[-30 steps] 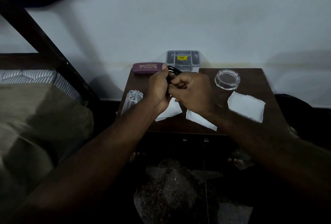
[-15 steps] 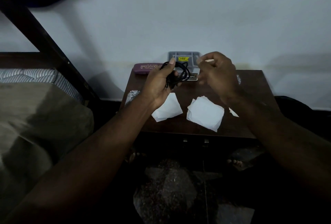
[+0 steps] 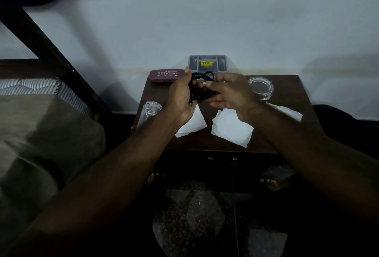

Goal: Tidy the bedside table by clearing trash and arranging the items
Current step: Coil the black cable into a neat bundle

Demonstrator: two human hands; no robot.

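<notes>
Above the dark wooden bedside table (image 3: 291, 92), my left hand (image 3: 180, 96) grips a coiled black cable (image 3: 202, 86) with a plug end hanging below the palm. My right hand (image 3: 231, 92) is at the other side of the coil, fingers pinching its strands. On the table lie three white paper pieces: one (image 3: 193, 122) under my left wrist, one (image 3: 231, 128) under my right wrist, one (image 3: 287, 112) further right. A maroon spectacle case (image 3: 162, 75) and a grey divided tray (image 3: 207, 63) sit at the back. A crumpled clear wrapper (image 3: 148, 111) is at the left edge.
A clear glass ashtray (image 3: 261, 87) stands at the back right of the table. A bed with a striped mattress (image 3: 30, 88) and an olive cover lies to the left, beside a dark slanted bed frame. The white wall is right behind the table. Bare toes show on the floor below.
My right hand had lifted away from the cable toward the tray and has now come back down onto the coil. My left hand kept hold of the cable throughout.
</notes>
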